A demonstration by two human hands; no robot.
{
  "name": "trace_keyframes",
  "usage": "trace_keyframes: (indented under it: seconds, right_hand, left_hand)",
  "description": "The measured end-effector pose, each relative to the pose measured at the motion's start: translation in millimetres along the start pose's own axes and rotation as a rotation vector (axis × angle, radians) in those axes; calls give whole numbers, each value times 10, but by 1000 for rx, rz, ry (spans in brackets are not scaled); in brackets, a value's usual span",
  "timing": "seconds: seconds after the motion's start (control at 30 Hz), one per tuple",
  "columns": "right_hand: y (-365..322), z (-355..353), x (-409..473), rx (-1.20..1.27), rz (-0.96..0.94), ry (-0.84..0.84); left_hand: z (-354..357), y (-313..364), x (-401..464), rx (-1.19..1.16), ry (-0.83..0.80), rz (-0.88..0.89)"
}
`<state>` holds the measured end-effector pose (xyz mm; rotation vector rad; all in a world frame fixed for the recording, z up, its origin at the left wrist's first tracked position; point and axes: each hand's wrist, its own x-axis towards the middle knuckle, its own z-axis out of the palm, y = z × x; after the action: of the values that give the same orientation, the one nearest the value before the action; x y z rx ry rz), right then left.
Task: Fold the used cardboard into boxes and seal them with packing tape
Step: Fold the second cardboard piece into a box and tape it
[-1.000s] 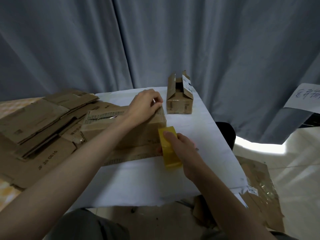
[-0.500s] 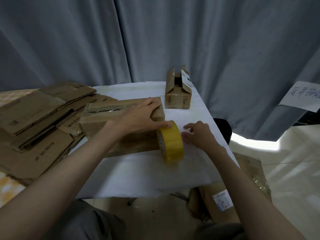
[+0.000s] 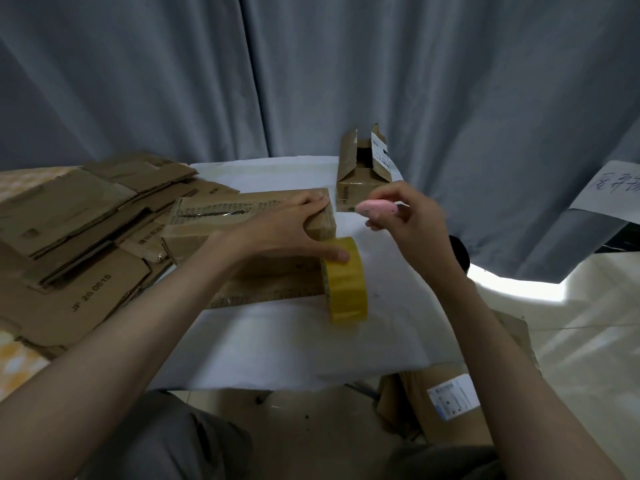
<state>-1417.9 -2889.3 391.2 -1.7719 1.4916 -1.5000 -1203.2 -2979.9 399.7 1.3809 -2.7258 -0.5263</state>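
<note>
A long folded cardboard box (image 3: 221, 216) lies across the white table (image 3: 277, 341). My left hand (image 3: 291, 230) rests over its right end, fingers on top and thumb pressing the yellow tape roll (image 3: 346, 282), which stands on edge against the box's near right corner. My right hand (image 3: 412, 223) is raised above the table to the right of the box and pinches a small pink cutter (image 3: 377, 207). A smaller cardboard box (image 3: 360, 181) with upright flaps stands at the table's far edge.
A pile of flattened cardboard (image 3: 79, 233) covers the left side. More cardboard with a white label (image 3: 453, 396) lies on the floor at lower right. A grey curtain (image 3: 311, 81) hangs behind the table. A handwritten paper sign (image 3: 609, 188) is at right.
My right hand let go of the tape roll, reached right, and now holds a pink cutter lifted above the table. My left hand slid to the box's right end, thumb on the roll.
</note>
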Motion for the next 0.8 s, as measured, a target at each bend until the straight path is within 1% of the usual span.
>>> trace_keyframes:
  seconds: [0.1, 0.17, 0.27, 0.67, 0.8]
  right_hand:
    - [-40, 86, 17, -174, -183, -67]
    - [-19, 131, 23, -235, -238, -118]
    - [5, 151, 20, -271, -257, -174]
    - [24, 200, 45, -301, -270, -182]
    - [18, 225, 63, -319, -266, -212]
  left_hand:
    - [0, -16, 15, 1, -10, 7]
    - [-3, -14, 24, 5, -17, 14]
    - [-12, -9, 22, 11, -19, 11]
    - [-2, 0, 38, 23, -4, 30]
    - [1, -9, 42, 23, -6, 18]
